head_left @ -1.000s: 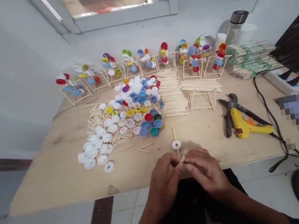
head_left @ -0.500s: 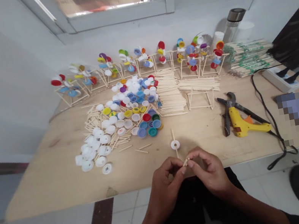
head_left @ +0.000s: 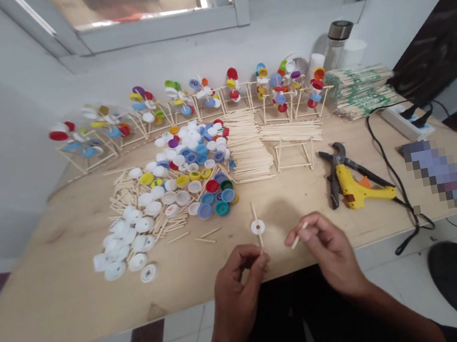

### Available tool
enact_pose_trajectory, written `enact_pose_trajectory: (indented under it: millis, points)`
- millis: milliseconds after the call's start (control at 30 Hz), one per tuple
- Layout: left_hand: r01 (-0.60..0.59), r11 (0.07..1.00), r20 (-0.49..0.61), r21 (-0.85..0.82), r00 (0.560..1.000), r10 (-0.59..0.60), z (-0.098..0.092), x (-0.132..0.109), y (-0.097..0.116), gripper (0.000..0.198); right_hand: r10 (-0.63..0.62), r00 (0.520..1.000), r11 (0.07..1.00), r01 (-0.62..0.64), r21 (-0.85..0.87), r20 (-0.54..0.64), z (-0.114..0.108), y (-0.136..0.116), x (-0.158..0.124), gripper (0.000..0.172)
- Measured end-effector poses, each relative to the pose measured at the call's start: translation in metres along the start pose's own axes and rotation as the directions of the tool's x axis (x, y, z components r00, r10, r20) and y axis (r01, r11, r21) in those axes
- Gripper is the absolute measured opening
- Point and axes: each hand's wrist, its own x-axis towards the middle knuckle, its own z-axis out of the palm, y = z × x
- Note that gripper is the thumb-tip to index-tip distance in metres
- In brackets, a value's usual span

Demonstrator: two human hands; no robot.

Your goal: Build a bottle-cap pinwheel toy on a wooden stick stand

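Observation:
A white bottle cap with a hole in its middle sits on a thin wooden stick. My left hand has its thumb and fingertips pinched at the near end of that stick. My right hand is to the right, apart from the left, and holds a short piece of wooden stick between thumb and fingers. Left of the hands lie white caps, coloured caps and loose cut sticks.
A yellow glue gun and black-handled cutters lie to the right, by a power strip and a black cable. Behind stand a stick frame, stick piles, cap-wheel models and bagged sticks.
My hands, which were together at a short stick, have separated. The right has moved away rightward with the short stick; the left is at the capped stick's near end. The view has shifted right.

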Motion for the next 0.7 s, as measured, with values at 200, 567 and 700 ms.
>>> enact_pose_trajectory:
  millis: [200,567,700]
  points:
    - [-0.060,0.987,-0.188,0.151,0.978,0.089,-0.013,0.012,-0.033,0.020,-0.174,0.932,0.963,0.093,-0.253,-0.317,-0.080,-0.002,0.031,0.019]
    - [0.242,0.898,0.180,-0.368,0.966,-0.187,0.017,-0.011,0.014,0.018,-0.165,0.986,0.945,0.153,-0.289,-0.018,-0.028,0.014,-0.010,0.025]
    - [0.232,0.864,0.157,-0.446,0.971,-0.179,0.031,-0.016,0.013,0.020,-0.133,0.989,0.972,0.144,-0.187,0.071,0.007,0.022,-0.019,0.018]
